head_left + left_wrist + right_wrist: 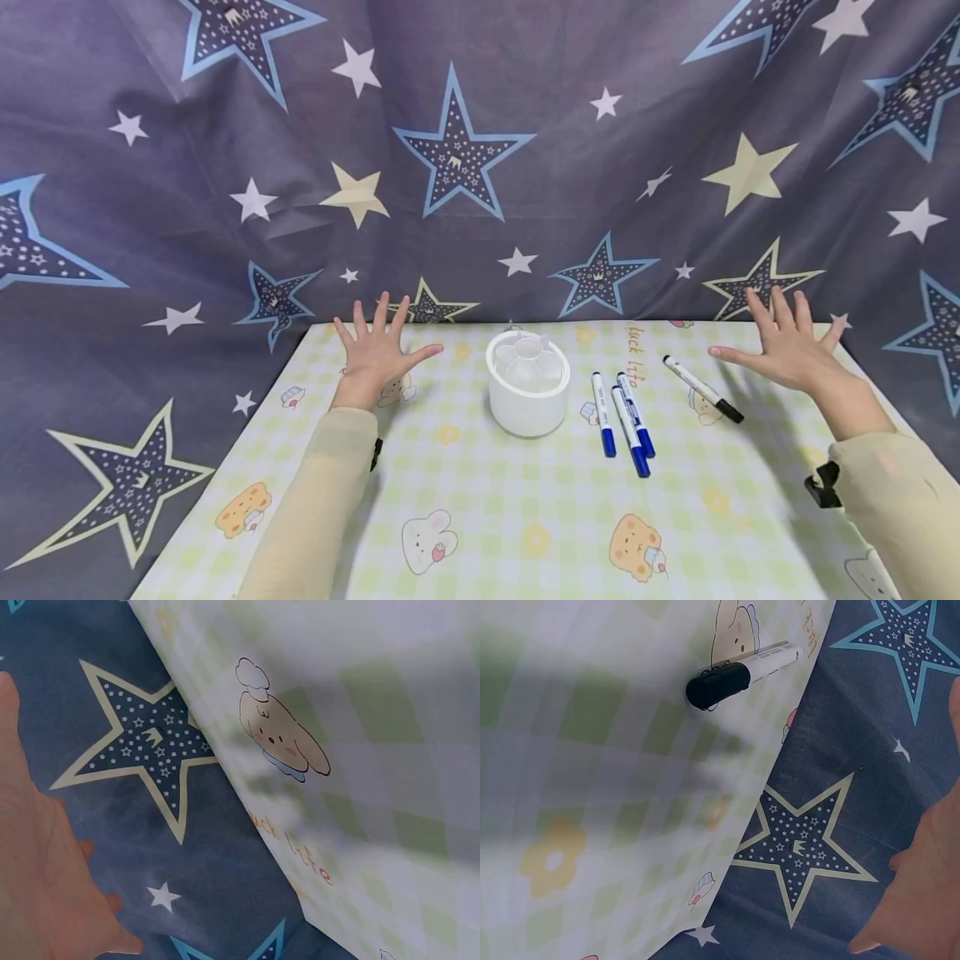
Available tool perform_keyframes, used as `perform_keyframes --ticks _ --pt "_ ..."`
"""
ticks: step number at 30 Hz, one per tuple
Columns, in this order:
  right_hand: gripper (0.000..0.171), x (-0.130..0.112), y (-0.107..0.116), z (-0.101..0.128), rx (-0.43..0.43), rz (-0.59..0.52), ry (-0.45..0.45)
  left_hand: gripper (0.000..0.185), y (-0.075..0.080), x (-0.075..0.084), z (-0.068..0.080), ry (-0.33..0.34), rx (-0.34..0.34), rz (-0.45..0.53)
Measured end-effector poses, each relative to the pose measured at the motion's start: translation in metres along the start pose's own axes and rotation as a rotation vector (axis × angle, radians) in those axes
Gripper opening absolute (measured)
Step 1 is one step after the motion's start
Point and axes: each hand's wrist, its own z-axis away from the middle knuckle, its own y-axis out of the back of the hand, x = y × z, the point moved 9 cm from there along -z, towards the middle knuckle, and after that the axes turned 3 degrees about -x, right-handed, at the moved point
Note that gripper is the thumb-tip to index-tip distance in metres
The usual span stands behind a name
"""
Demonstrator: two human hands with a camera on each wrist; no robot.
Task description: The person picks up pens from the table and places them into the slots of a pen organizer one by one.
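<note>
Left hand (375, 354): fingers straight and spread apart, thumb out to the right; nothing held. Right hand (798, 354): fingers likewise spread, thumb extended to the left; nothing held.

Nearest the right thumb is the black-capped marker (701, 387), lying just on the near side of the thumb tip, cap towards the person. Three blue-capped markers (602, 414) lie further left of that thumb, caps also towards the person; two of them lie close together, contact between them uncertain. The white holder (528, 408) stands upright to the right of the left thumb, between the two hands; its divided insert (529, 350) shows at the top.

Assessment: the right fingers appear best placed for the black-capped marker; a thumb-and-forefinger pinch at mid-barrel should keep it from rolling on the tablecloth (570, 517). The paired markers call for a narrow pinch on one barrel, lest its neighbour be dragged. The left fingers could usefully steady the holder's outer wall, clear of its rim.
</note>
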Motion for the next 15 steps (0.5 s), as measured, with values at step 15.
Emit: perform_keyframes --ticks 15 --pt "0.115 -0.002 -0.004 -0.003 -0.016 -0.010 0.008 0.111 0.006 0.011 0.001 -0.031 0.009 -0.010"
